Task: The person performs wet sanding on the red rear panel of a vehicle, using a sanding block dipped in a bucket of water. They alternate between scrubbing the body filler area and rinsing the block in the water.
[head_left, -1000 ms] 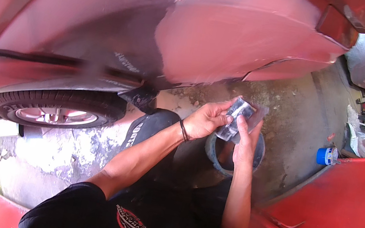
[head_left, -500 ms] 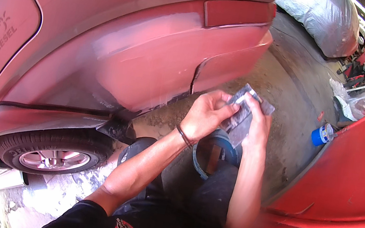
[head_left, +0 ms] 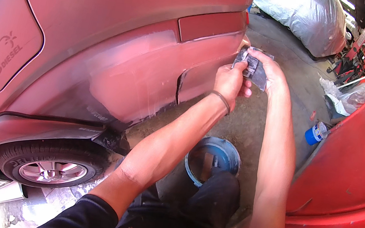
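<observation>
Out in front of me, both arms are stretched toward the rear corner of a red vehicle body [head_left: 130, 80] with dull, pale pink patches. My left hand [head_left: 230, 79] pinches a dark grey piece of sandpaper [head_left: 259, 77] by its left side, thumb on top. From the right, my right hand [head_left: 272, 70] grips the same piece, its fingers over the upper edge. The sandpaper looks folded or layered, with a worn, whitish-streaked face; whether a block is inside, I cannot tell. It is held in the air near the bumper's end.
Below my arms a blue bucket [head_left: 190, 163] stands by my knees, with a brown block-like piece inside. A wheel [head_left: 53, 169] is at lower left. Another red panel [head_left: 349, 168] borders the right side, near a blue can [head_left: 316, 134]. A silver-covered vehicle [head_left: 302, 18] stands farther back.
Both hands have moved up and farther away from me with the sandpaper, which has turned in my grip. The bucket shows more fully below my arms. My view has shifted slightly.
</observation>
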### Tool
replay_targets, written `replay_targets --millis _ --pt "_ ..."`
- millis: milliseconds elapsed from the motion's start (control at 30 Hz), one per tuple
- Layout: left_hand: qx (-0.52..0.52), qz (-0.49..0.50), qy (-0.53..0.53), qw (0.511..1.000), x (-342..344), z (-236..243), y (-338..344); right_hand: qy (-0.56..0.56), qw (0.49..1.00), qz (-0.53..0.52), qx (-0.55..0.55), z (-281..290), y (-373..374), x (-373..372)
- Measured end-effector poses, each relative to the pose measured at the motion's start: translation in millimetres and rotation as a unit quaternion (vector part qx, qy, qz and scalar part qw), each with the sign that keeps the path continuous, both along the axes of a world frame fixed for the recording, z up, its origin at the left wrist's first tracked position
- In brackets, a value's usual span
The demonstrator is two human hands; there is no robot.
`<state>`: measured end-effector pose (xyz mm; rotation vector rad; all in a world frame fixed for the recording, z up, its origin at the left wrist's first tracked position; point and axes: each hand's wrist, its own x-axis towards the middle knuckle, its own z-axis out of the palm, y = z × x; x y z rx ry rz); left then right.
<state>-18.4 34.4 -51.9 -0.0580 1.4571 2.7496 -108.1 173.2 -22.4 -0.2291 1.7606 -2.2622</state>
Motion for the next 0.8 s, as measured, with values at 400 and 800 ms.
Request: replay_targets --millis 400,800 --pt "0.1 0.042 0.031 0.994 -3 3 14 0.005 0.987 -0.063 0.147 26 -6 -12" --pt "0.065 0.064 0.05 0.995 32 -1 -1 -0.009 0.992 -0.048 0.117 19 -16 32"
